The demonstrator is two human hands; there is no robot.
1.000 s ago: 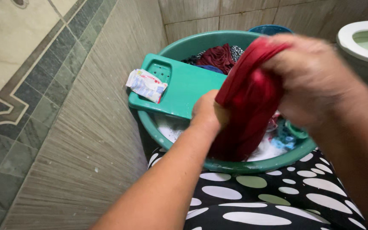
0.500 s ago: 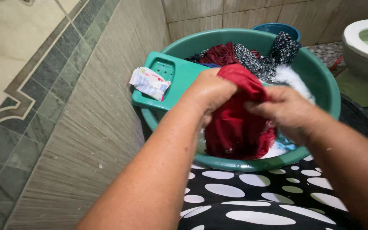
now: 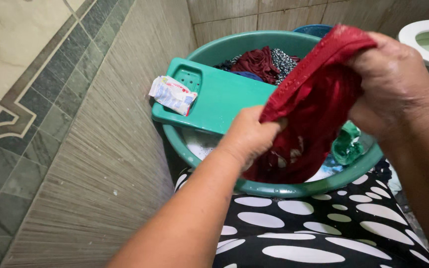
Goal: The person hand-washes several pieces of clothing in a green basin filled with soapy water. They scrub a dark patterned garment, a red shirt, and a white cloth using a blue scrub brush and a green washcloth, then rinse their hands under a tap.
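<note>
the right hand (image 3: 393,84) has pulled the red cloth (image 3: 314,104) up high over the green tub (image 3: 284,191), both hands' fingers squeezing it, left hand (image 3: 249,136) low near the front rim, so the scrubbing goes on

One view only, from a camera worn on the person's head. It looks steeply down and forward over the person's lap, covered in black cloth with pale ovals (image 3: 294,233), which fills the bottom edge. Both forearms enter from below and run up the frame, so the camera sits close behind and above them. The green wash basin (image 3: 274,189) lies just ahead, near centre. The view faces a corner of tiled wall (image 3: 100,149), which runs along the left and across the top. A white toilet rim (image 3: 423,37) is cut off at the upper right. No second view shares the scene.
</note>
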